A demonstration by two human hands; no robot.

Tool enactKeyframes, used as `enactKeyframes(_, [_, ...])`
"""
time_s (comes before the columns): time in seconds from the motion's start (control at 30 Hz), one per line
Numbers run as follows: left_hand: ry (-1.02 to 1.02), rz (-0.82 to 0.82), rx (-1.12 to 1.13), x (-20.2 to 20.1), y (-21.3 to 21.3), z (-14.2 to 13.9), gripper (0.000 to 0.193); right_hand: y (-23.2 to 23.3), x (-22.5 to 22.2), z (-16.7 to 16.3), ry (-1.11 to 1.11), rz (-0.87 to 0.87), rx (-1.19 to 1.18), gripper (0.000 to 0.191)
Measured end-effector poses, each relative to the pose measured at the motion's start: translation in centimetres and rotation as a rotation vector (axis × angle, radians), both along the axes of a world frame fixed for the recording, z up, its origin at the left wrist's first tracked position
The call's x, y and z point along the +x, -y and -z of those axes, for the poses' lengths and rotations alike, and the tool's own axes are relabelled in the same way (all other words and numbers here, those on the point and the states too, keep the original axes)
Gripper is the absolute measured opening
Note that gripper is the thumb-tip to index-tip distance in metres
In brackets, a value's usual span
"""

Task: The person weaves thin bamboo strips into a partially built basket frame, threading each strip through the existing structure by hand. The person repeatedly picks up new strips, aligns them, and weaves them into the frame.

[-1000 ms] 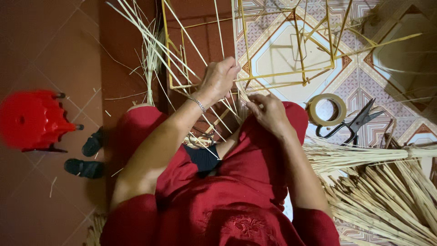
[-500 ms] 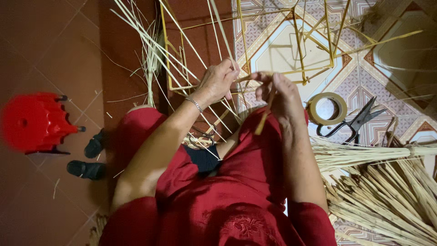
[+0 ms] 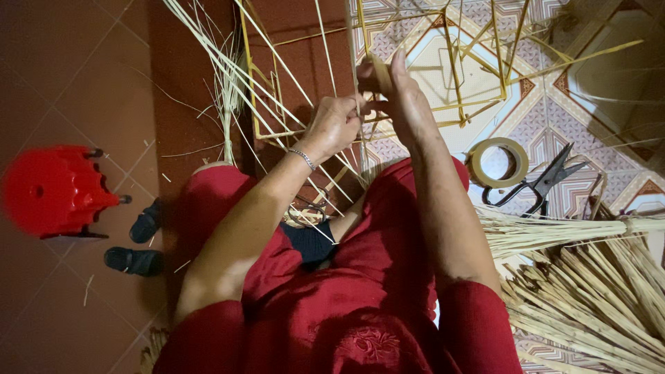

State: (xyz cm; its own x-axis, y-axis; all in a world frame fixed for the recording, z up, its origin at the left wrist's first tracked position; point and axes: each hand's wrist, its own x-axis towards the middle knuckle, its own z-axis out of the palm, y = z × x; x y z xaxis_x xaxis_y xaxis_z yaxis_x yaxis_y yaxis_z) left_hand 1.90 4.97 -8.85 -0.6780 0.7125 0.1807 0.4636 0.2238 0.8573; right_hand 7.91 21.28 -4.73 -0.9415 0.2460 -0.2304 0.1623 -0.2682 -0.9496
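- While the person sits on the floor (image 3: 104, 83) in red clothes, the head view shows both hands raised over a frame (image 3: 443, 76) of thin yellow sticks that lies on the patterned tiles at the far side.
- Left hand (image 3: 337, 125): closed, fingers curled round a stick of the frame at its near left corner; a thin bracelet (image 3: 303, 158) sits on the wrist.
- Right hand (image 3: 402, 93): just right of the left one and nearly touching it, thumb and fingers pinched on a short pale strip (image 3: 379, 71) held against the same joint.
- More long sticks (image 3: 228, 62) fan out from the hands toward the far left.
- Tape roll (image 3: 498, 163): flat on the tiles, right of the right forearm.
- Scissors (image 3: 537, 187): black, lying just right of the tape and touching its edge, blades pointing far right.
- Straw bundle (image 3: 568, 232): stretches rightward from the right arm; a heap of split sticks (image 3: 603, 305) lies nearer, at the right edge.
- Red stool (image 3: 55, 190): at the left, well apart from the hands.
- Two dark sandals (image 3: 138, 239): on the floor between the stool and the person's leg.
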Motion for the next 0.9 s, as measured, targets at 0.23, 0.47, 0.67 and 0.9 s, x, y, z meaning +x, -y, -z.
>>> enactKeyframes(0.23, [0.379,-0.057,-0.259,-1.0,-0.8,-0.6,0.013,-0.8,1.8,1.6,-0.043,0.268,0.248,0.07])
enactKeyframes(0.47, [0.432,-0.059,-0.288,-1.3,-1.3,-2.5,0.012,2.4,7.8,7.4,-0.111,0.03,0.844,0.019])
enactKeyframes(0.67, [0.356,-0.05,-0.266,-1.4,-1.0,-0.3,0.01,2.7,7.7,11.2,0.058,0.009,0.472,0.006])
enactKeyframes(0.9, [0.004,0.03,-0.1,-1.4,-1.1,1.1,0.001,2.5,7.3,12.1,-0.153,0.047,0.785,0.009])
